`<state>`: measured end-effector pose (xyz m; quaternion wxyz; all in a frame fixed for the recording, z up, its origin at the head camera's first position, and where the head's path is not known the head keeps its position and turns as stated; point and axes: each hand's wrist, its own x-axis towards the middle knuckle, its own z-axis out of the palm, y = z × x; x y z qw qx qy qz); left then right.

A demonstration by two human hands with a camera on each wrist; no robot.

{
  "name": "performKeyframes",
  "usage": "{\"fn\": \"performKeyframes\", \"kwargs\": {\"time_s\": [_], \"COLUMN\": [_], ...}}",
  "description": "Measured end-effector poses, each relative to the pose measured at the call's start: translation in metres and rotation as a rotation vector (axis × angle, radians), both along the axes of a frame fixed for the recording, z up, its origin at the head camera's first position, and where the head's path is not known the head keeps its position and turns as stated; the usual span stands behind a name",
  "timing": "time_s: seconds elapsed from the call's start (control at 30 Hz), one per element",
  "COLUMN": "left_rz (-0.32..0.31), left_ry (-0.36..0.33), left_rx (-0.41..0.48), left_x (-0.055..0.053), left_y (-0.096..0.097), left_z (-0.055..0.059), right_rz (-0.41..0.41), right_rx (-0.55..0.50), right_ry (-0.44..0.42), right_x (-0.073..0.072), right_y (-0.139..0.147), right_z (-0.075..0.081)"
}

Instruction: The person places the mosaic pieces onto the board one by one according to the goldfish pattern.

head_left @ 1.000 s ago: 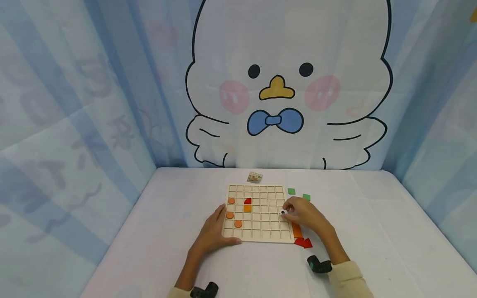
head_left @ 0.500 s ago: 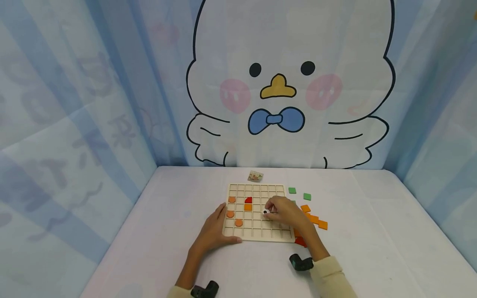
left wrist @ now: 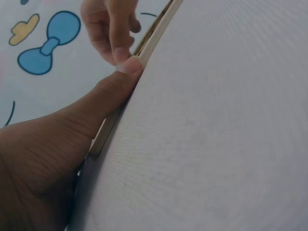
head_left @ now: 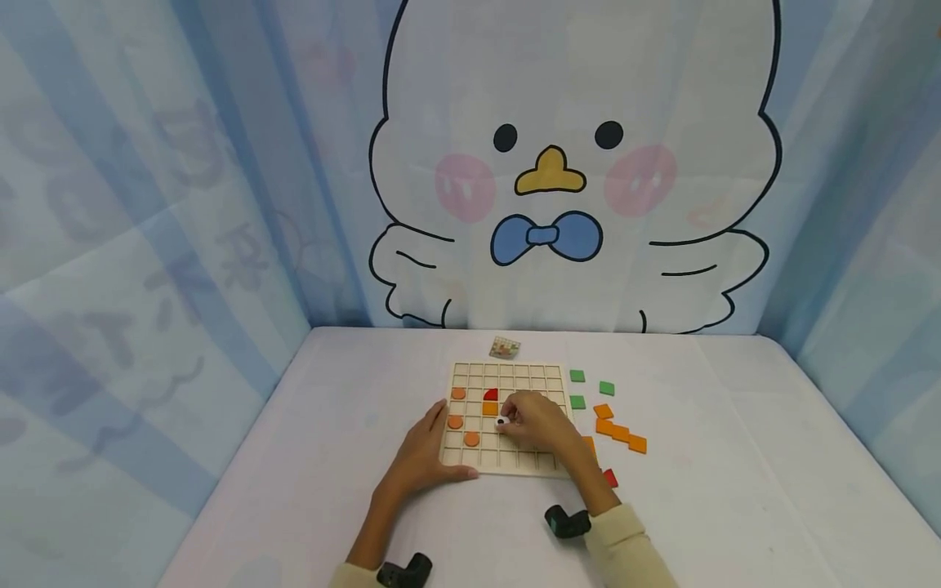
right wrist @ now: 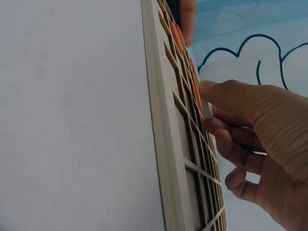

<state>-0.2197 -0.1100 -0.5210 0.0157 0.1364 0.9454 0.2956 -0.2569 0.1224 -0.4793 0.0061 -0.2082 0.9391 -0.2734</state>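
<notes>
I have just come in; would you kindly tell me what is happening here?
A person's left hand rests against the near-left corner of a pale wooden gridded board. The right hand pinches a small white piece with a black dot over the board, near an orange square tile. Also on the board are three flat orange discs and a rounded red tile. Green square tiles, orange tiles and a red piece lie right of the board.
</notes>
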Motion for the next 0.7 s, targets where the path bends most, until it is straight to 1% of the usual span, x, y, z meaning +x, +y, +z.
{"fn": "performKeyframes", "kwargs": {"time_s": [0.13,0.2,0.4,0.6,0.7], "left_rz": [-0.004,-0.010,-0.015,-0.013,-0.008], "left_ry": [-0.008,0.000,0.007,-0.003,-0.007], "left_rx": [-0.001,-0.001,-0.008,0.006,0.004], "left_x": [0.000,0.000,-0.002,0.000,0.001], "left_y": [0.000,-0.001,0.000,0.001,0.001], "left_z": [-0.001,-0.001,0.000,0.002,0.002], "right_rz": [-0.012,-0.011,-0.027,-0.028,-0.017], "right_rx": [0.014,0.022,0.062,0.067,0.070], "right_ry": [0.012,0.022,0.056,0.057,0.074], "right_x": [0.001,0.000,-0.002,0.001,0.002], "right_y": [-0.008,-0.011,-0.016,-0.018,-0.019], "right_z": [-0.004,-0.005,-0.004,-0.002,-0.003]}}
